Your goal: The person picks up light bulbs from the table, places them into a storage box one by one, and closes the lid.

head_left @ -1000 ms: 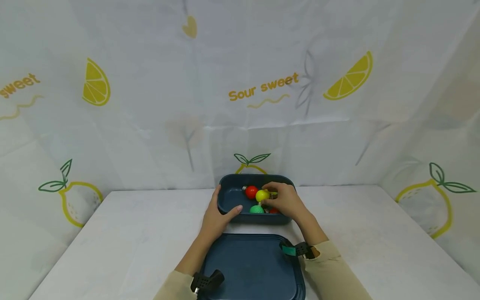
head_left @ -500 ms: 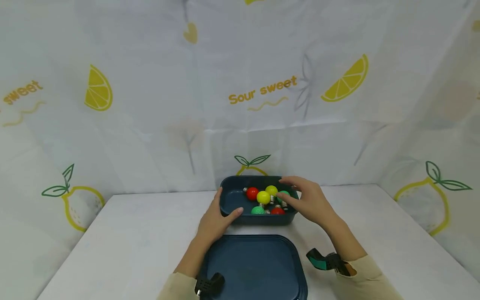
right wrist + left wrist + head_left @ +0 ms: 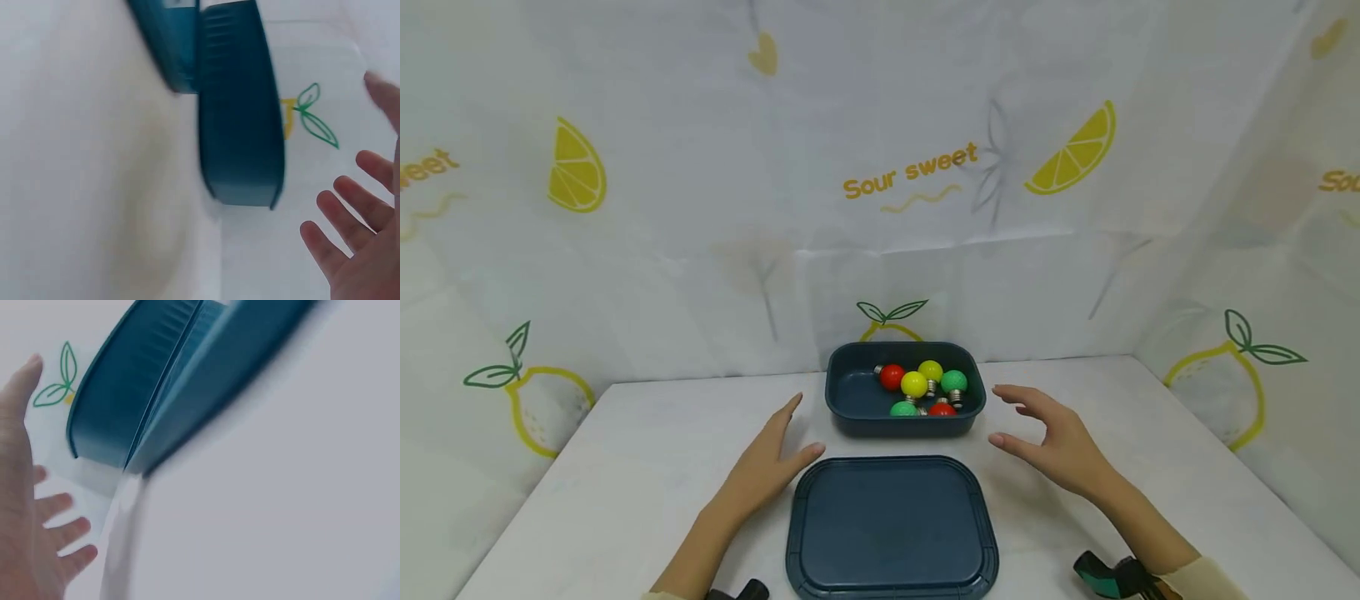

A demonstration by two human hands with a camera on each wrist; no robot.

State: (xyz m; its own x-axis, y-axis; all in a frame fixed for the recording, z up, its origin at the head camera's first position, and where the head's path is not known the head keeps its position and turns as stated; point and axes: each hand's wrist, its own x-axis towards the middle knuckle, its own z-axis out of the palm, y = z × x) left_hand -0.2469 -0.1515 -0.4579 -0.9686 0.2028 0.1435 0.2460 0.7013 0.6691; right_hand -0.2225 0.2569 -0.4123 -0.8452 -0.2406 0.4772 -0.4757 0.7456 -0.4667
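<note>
In the head view a dark blue box (image 3: 895,427) stands at the back of the table. Inside it lie several small round light bulbs: a red bulb (image 3: 891,377), a yellow bulb (image 3: 913,384), a green bulb (image 3: 954,381) and others, with silver screw bases. Nearer to me a flat dark blue lid (image 3: 891,525) rests on the table. My left hand (image 3: 762,467) is off the box's left side, thumb and fingers spread, holding nothing. To the right of the box my right hand (image 3: 1056,442) hovers with fingers apart, also holding nothing. Both wrist views show spread fingers beside the box.
A white table (image 3: 700,433) extends to both sides of the box and lid. Behind it hangs a white cloth (image 3: 700,208) printed with lemons and lettering. Black bands (image 3: 1123,575) are strapped on the wrists.
The right hand has let go of a bulb in the box and drawn back to the right. The left hand has left the box's rim and moved left and nearer.
</note>
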